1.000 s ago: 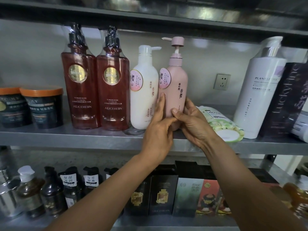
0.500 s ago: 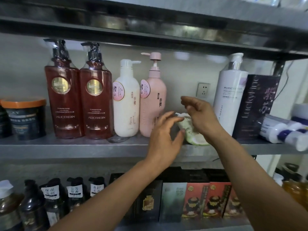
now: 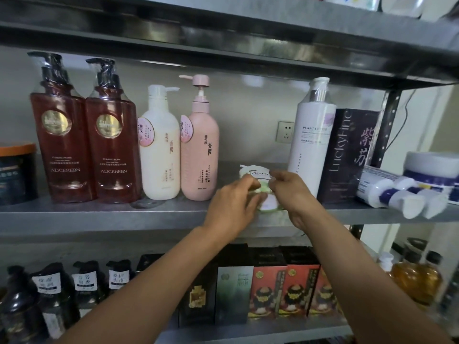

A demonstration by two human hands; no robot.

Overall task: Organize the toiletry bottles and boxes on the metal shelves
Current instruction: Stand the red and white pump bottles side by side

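A white and green tube lies on its side on the middle metal shelf, between the pink pump bottle and the tall white pump bottle. My left hand and my right hand both close on this tube from either side; its lower half is hidden behind my fingers. Left of the pink bottle stand a cream pump bottle and two red-brown pump bottles, all upright in a row.
A dark purple box stands right of the tall white bottle, with white and blue tubes lying beyond it. An orange-lidded tub sits far left. The lower shelf holds dark bottles and several boxes.
Both hands let go of the pink pump bottle, which now stands upright beside the cream one. They moved right and closed on the white and green tube.
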